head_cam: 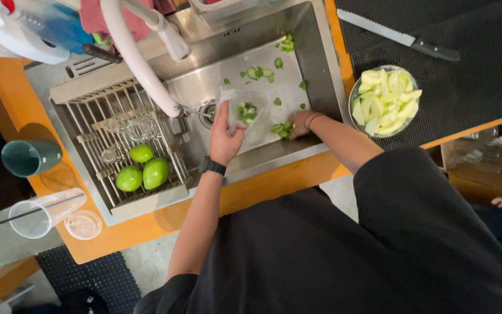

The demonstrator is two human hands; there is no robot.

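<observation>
Down in the steel sink (315, 64), my left hand (225, 136) holds a clear plastic bag (244, 111) with some green peel inside; a black watch is on that wrist. My right hand (302, 122) rests on the sink floor, fingers closed around a small heap of green peels (282, 128). More green peel scraps (260, 72) lie scattered across the sink bottom.
A drying rack (97, 107) over the sink's left side holds three green mangoes (143, 168). A white faucet (137, 55) arches above. A glass bowl of sliced mango (384, 100) and a serrated knife (399, 36) sit on a black mat at right. Teal cup (29, 157), clear cup (39, 216) at left.
</observation>
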